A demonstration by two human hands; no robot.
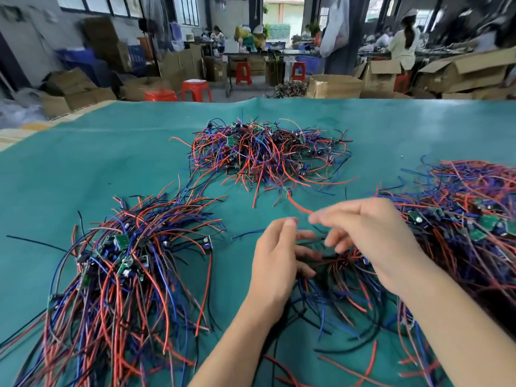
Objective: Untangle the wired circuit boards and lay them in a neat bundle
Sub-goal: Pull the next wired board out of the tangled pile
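Small green circuit boards with red, blue and black wires lie in piles on a teal table cover [117, 163]. A tangled heap [268, 152] sits at the back centre. A combed bundle [122, 263] lies at the left and a large pile [469, 219] at the right. My left hand [279, 258] grips a small bunch of wired boards [340, 275] in front of me. My right hand [371, 233] is blurred above that bunch, its fingertips at a red wire [298, 205] that leads toward the back heap.
Beyond the table's far edge stand cardboard boxes [332, 85], red plastic stools [195, 89] and work tables with people at them [402, 43]. Loose wire ends spread over the cover near my forearms.
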